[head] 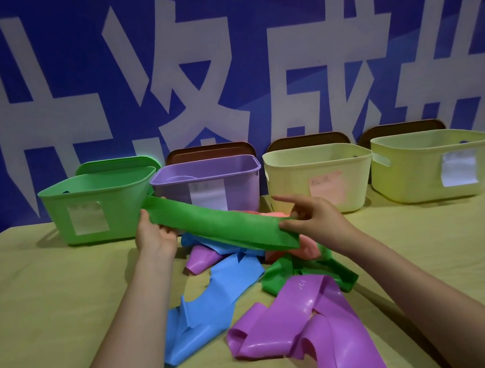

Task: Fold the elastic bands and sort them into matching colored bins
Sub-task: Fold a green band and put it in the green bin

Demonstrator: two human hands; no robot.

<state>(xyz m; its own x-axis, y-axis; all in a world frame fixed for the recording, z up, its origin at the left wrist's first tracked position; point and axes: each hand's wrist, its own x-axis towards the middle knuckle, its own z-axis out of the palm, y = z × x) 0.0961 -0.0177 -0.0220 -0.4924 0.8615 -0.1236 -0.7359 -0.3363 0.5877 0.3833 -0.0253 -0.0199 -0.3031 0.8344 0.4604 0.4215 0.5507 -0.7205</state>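
Above, my left hand point(153, 237) and right hand point(309, 217) each pinched an end of the green band point(225, 225). To fold it well, I judged the ends should meet squarely.

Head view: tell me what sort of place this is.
Probably a staged recording or demo setup, not a home. A blue banner with huge white characters fills the backdrop, labelled bins such as the green bin stand in a row, and a yellow-green cloth covers the table.

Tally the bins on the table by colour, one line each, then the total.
Green bin: 1
Purple bin: 1
Yellow bins: 2
Total: 4
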